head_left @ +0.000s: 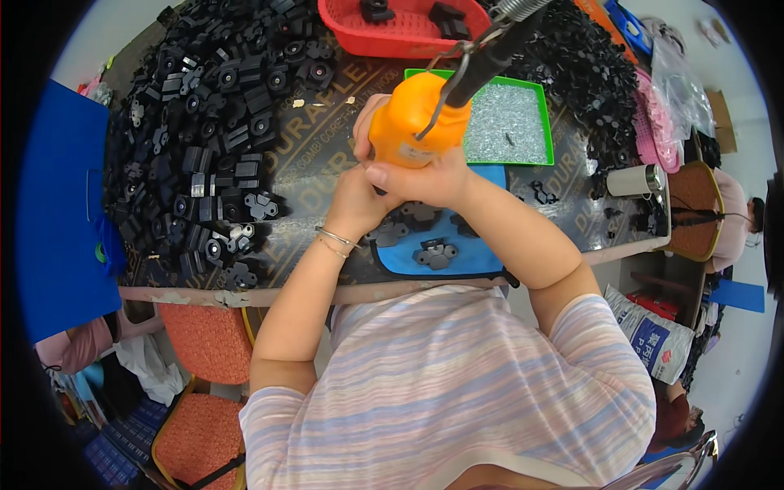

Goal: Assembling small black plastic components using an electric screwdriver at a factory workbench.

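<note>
My right hand (437, 175) is closed round an orange electric screwdriver (420, 114), its thumb across the near side. The tool stands roughly upright, its top end towards me, under a coiled spring (518, 8) and metal hook. Directly below and left of it, my left hand (358, 196) is closed, its fingertips mostly hidden by the tool and my right hand. A small dark bit shows there, too covered to name. Nearest to both hands, a blue mat (482, 245) carries several black plastic parts with flat lobed plates, such as this one (436, 254).
A green-rimmed tray (549, 131) of small silvery pieces lies just beyond my right hand. Behind it stands a red basket (351, 41) with black parts. Black housings (229, 122) heap up on the left, small black pieces (584, 73) at far right. A white bottle (633, 181) lies right.
</note>
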`<action>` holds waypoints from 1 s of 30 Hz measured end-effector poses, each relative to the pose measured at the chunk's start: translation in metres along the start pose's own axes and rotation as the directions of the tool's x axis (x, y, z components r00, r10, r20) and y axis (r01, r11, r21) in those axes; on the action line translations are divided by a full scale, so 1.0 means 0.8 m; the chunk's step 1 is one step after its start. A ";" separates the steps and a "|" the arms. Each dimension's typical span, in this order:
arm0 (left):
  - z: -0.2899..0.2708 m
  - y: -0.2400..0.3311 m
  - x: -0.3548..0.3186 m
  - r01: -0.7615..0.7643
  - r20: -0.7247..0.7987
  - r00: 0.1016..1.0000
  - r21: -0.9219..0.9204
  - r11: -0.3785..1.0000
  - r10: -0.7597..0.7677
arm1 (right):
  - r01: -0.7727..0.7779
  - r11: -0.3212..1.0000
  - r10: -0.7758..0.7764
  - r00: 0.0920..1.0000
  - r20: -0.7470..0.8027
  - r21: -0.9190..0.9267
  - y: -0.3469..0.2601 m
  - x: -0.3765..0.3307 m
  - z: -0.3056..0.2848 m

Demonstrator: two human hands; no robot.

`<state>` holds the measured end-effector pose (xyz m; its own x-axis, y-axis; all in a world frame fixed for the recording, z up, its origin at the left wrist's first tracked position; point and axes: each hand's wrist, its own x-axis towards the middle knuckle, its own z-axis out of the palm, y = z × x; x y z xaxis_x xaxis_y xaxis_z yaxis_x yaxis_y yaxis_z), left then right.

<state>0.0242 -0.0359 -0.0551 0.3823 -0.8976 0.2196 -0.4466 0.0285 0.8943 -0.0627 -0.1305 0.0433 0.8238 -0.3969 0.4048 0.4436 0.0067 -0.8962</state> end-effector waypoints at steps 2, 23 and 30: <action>0.000 0.006 0.002 0.003 0.012 1.000 -0.058 0.998 -0.002 | 0.025 0.999 -0.025 1.000 -0.008 0.032 -0.009 -0.001 -0.005; 0.012 0.074 0.005 -0.160 0.169 0.982 0.542 0.825 0.079 | 0.171 0.978 -0.196 0.947 -0.252 -0.119 -0.008 -0.036 -0.100; 0.035 0.077 0.005 -0.113 0.126 0.991 0.559 0.821 0.051 | 0.133 0.978 -0.174 0.947 -0.271 -0.162 -0.006 -0.037 -0.099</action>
<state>-0.0240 -0.0501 -0.0102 0.2541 -0.9432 0.2138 -0.8623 -0.1208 0.4918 -0.1173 -0.1910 0.0210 0.6069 -0.6259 0.4898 0.4863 -0.1949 -0.8517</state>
